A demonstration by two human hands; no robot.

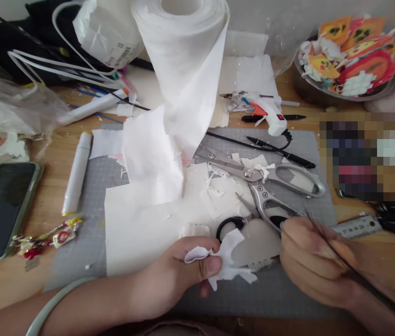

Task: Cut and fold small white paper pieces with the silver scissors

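My left hand (197,266) pinches a small white cut-out piece (234,261), fabric or paper, with thumb and fingers; its edges stick out in several narrow prongs. Closed around a long, thin, dark tool with a fine pointed tip (326,240) is my right hand (312,261). Its exact kind is unclear, and the fingers cover part of it. The tool's tip points up and away from the white piece. Beyond my hands lie large silver scissors (249,173) and a second, smaller pair of scissors (260,198). A cream sheet (137,233) lies beside my left hand.
A grey cutting mat (78,252) carries paper scraps. Behind stands a large white roll (190,56), its loose end hanging forward. A glue gun (270,114), pens, and a metal bowl (302,86) of colourful cut-outs sit at right. A phone (4,205) and white marker (77,172) lie left.
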